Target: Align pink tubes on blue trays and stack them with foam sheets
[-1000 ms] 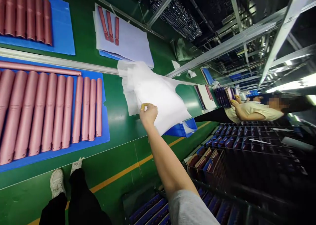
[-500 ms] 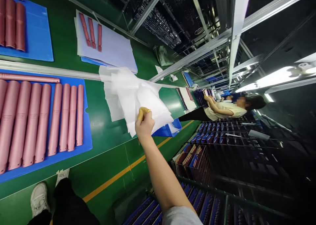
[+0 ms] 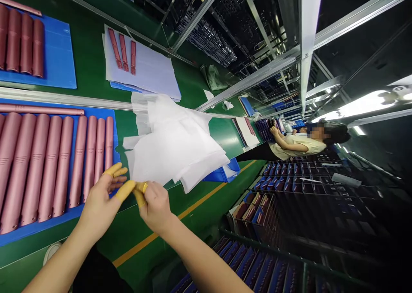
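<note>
My left hand, with yellow finger cots on some fingers, is open, its fingers partly curled and apart. Its covered thumb reaches right to the fingertips of my right hand. That right hand is closed in a pinch, also with yellow finger cots; whether it grips the thumb's cot, a paper edge or nothing is too small to tell. Just beyond both hands lie crumpled, overlapping thin white paper sheets on the green bench. Left of them, a row of pink metal tubes rests on a blue sheet, near my left fingers.
Across a metal rail, darker pink tubes lie on another blue sheet. Three small reddish strips lie on white sheets. A blue bin sits by the bench edge. A person stands further along; racks stand right.
My right hand has left the white paper and moved left and down, closing near my left thumb. My left hand has come into view. The paper lies more spread out.
</note>
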